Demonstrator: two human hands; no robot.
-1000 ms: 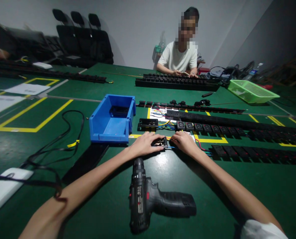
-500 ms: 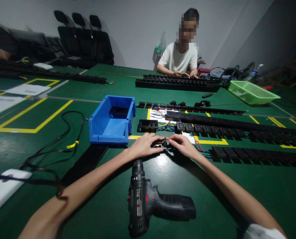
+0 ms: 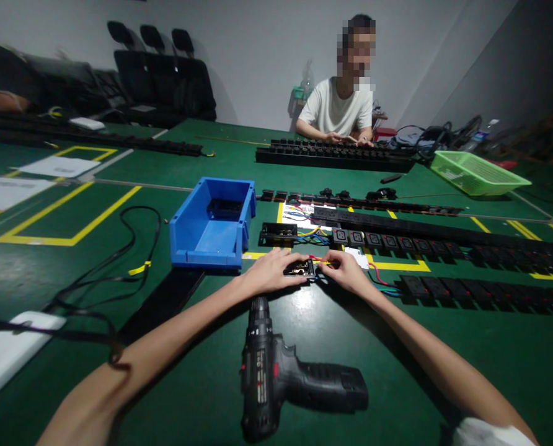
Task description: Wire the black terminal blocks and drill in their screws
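Note:
My left hand [image 3: 271, 271] is closed round a small black module [image 3: 300, 268] with bare metal contacts on top, thumb and fingers along its two long sides. My right hand [image 3: 346, 272] pinches thin wires [image 3: 322, 262] at the module's right end; its fingertips hide most of them. Red and blue wires run on from there to a row of black sockets [image 3: 444, 290] on the right. A similar open black module [image 3: 279, 233], wired to another socket row [image 3: 388, 243], lies just behind my hands. Nearer me, a black cordless drill [image 3: 262, 378] lies on its side.
A blue bin [image 3: 206, 257] holding a black part stands left of my hands. Black cables [image 3: 153, 241] and a white power strip [image 3: 20, 344] lie further left. Across the green table [image 3: 174, 167], a person [image 3: 341, 105] sits behind black socket strips [image 3: 332, 160]. A green basket [image 3: 481, 173] stands far right.
My right hand has drawn slightly away from the module's end, so more of that end shows. My left hand keeps its hold. The whole view has shifted a little.

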